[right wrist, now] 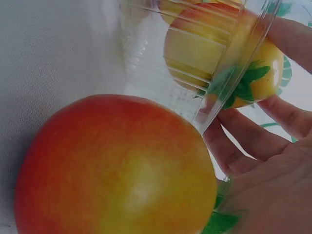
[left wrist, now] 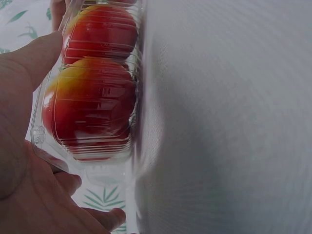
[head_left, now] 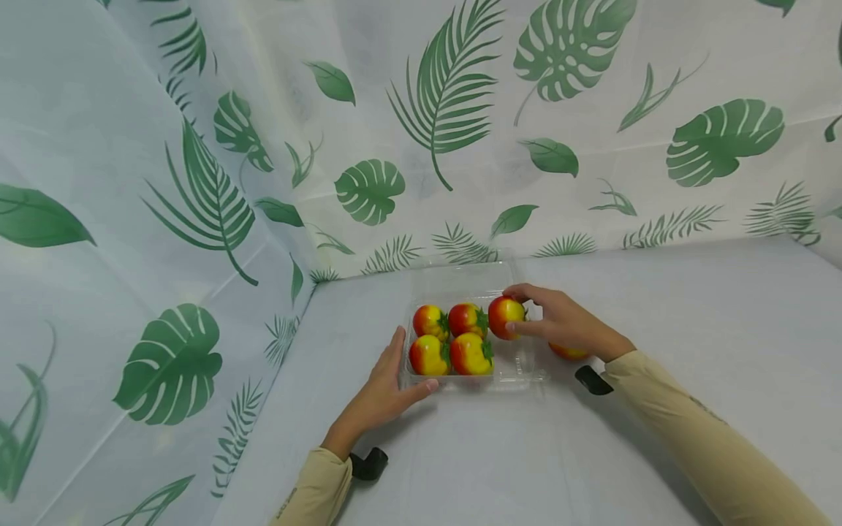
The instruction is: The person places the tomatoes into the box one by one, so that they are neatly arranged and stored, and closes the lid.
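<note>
My right hand (head_left: 567,319) holds a round red-and-yellow fruit (head_left: 505,317) with green leaves between thumb and fingers, at the right part of a clear plastic container (head_left: 516,374). In the right wrist view, the held fruit (right wrist: 234,53) shows partly through the container's ribbed wall. Several similar fruits sit in the container in two rows, among them a front-left one (head_left: 429,356). At the front left corner, my left hand (head_left: 379,398) rests against the container, its thumb at the front rim and fingers extended along the left side.
Another such fruit (head_left: 567,352) lies on the white table (head_left: 473,453) right of the container, partly hidden beneath my right hand. The container's transparent lid (head_left: 460,277) stands open at the back. White curtains (head_left: 454,197) with green leaf prints rise behind and on the left.
</note>
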`<action>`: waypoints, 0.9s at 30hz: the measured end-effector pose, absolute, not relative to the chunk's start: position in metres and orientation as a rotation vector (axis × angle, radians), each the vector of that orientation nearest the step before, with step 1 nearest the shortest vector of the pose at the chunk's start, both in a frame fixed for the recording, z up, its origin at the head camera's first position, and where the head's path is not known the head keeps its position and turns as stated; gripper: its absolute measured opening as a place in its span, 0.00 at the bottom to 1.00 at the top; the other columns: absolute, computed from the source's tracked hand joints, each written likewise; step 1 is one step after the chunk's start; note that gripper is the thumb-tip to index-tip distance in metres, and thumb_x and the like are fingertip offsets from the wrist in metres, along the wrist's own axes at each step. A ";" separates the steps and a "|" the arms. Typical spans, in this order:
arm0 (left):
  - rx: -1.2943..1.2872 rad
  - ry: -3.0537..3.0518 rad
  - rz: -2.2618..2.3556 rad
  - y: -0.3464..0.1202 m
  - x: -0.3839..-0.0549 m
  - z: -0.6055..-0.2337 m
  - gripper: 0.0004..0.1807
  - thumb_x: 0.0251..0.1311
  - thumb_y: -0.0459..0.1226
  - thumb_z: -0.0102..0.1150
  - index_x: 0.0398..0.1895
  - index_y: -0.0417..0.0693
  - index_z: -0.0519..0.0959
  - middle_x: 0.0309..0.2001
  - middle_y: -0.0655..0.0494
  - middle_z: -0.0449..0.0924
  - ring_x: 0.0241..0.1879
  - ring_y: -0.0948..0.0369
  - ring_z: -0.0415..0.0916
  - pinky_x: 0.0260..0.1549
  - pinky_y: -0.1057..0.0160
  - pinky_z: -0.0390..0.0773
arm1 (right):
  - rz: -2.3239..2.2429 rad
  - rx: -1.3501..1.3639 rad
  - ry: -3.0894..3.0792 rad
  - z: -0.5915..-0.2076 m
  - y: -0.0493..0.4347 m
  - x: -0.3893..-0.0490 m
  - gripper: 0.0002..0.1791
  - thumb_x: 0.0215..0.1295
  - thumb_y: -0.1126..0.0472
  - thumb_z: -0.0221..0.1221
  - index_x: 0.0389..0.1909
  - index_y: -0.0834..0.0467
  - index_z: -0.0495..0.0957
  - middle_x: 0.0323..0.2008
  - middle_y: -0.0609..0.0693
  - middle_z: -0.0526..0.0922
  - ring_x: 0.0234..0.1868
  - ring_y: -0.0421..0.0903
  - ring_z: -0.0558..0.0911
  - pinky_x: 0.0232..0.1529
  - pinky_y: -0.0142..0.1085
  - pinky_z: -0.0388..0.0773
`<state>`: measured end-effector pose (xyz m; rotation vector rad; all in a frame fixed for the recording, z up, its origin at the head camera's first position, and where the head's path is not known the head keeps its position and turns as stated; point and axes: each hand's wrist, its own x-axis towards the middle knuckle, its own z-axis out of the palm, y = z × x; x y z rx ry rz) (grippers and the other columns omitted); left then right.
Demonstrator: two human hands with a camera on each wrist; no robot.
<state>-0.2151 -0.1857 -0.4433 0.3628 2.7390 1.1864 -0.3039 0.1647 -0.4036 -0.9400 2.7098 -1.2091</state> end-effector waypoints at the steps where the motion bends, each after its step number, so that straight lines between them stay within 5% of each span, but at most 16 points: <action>1: 0.364 2.737 1.189 -0.185 -0.215 -0.443 0.66 0.64 0.66 0.66 0.89 0.50 0.37 0.88 0.52 0.35 0.85 0.46 0.37 0.79 0.37 0.43 | -1.196 -0.934 2.715 -0.404 0.164 -0.303 0.32 0.71 0.52 0.71 0.69 0.61 0.75 0.60 0.56 0.82 0.64 0.59 0.77 0.67 0.66 0.72; 27: 0.344 2.740 1.182 -0.185 -0.216 -0.445 0.65 0.64 0.66 0.66 0.90 0.53 0.37 0.88 0.53 0.35 0.85 0.47 0.37 0.79 0.37 0.44 | -0.999 -1.056 2.885 -0.415 0.154 -0.305 0.33 0.72 0.58 0.70 0.71 0.69 0.72 0.68 0.68 0.71 0.67 0.66 0.72 0.70 0.63 0.70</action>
